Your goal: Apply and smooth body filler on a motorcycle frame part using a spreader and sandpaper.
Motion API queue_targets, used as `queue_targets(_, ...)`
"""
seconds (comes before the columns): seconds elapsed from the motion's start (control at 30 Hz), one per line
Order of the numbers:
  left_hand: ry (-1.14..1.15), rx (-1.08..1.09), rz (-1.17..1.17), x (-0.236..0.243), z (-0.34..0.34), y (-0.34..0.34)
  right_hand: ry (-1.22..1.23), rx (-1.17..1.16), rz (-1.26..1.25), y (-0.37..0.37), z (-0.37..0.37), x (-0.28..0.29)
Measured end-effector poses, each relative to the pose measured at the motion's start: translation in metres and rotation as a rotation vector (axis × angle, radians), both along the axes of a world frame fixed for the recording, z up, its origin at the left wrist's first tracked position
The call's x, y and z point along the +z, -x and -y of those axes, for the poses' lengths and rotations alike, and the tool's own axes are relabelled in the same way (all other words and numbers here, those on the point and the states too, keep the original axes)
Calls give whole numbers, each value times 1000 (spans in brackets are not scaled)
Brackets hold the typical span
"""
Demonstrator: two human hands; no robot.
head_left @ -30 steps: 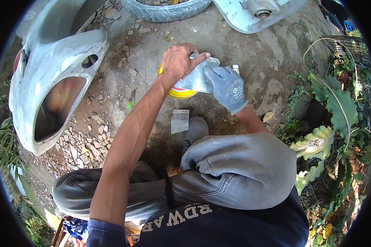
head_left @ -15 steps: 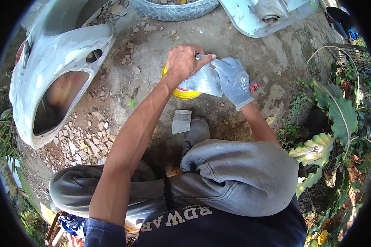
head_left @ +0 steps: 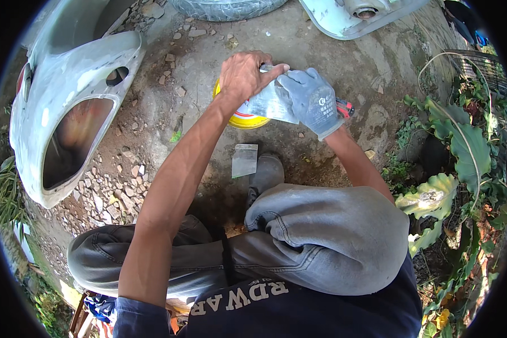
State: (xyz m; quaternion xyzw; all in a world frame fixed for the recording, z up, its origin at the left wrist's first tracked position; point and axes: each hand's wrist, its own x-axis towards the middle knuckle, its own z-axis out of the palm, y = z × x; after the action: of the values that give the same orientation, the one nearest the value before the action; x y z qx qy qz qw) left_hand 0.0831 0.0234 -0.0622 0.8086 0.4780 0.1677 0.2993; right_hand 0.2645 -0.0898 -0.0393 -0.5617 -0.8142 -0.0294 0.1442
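Note:
My bare left hand (head_left: 244,76) is closed on the upper left part of a thin grey metal sheet (head_left: 273,103), its thumb stretched along the top edge. Beneath the sheet stands a round yellow can (head_left: 247,121), mostly covered by hand and sheet. At the sheet's right side is my right hand (head_left: 311,101) in a grey glove, fingers curled. A red-and-black tool handle (head_left: 345,108) sticks out behind that palm; the working end is hidden. A smaller grey metal piece (head_left: 245,160) lies near my shoe (head_left: 267,170).
A large pale body panel with openings (head_left: 87,73) stands at left, beside broken stone pieces (head_left: 110,197). A tyre (head_left: 228,10) and another pale panel (head_left: 343,25) lie at the far side. Leafy plants (head_left: 470,152) line the right.
The whole view has shifted slightly, so the ground and both hands appear a little higher. My right hand has turned a little, and more of the red-and-black handle shows behind it.

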Motion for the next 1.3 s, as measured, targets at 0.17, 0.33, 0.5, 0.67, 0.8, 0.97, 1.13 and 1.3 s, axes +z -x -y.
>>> queue_targets(0.17, -20, -12, 10, 4, 5, -1, 45, -74, -29, 5, 16, 0)
queue_targets(0.33, 26, -17, -1, 5, 5, -7, 20, -69, 3, 2, 12, 1)
queue_targets(0.5, -62, -2, 91, -3, 7, -2, 14, -55, -18, 6, 22, 3)
queue_targets(0.67, -81, -16, 87, -6, 4, 4, -36, -54, -8, 14, 10, -6)
queue_targets(0.8, -16, -40, 29, 3, 5, 1, 33, -86, -45, 14, 29, 3)
queue_targets(0.97, -30, -27, 34, 3, 4, 1, -16, -61, -6, 11, 16, 0)
queue_targets(1.13, -26, -29, 27, 4, 4, 2, -9, -4, -18, 8, 23, 3)
queue_targets(1.3, -74, -29, 62, 2, 5, 4, 41, -86, -64, 14, 33, -1)
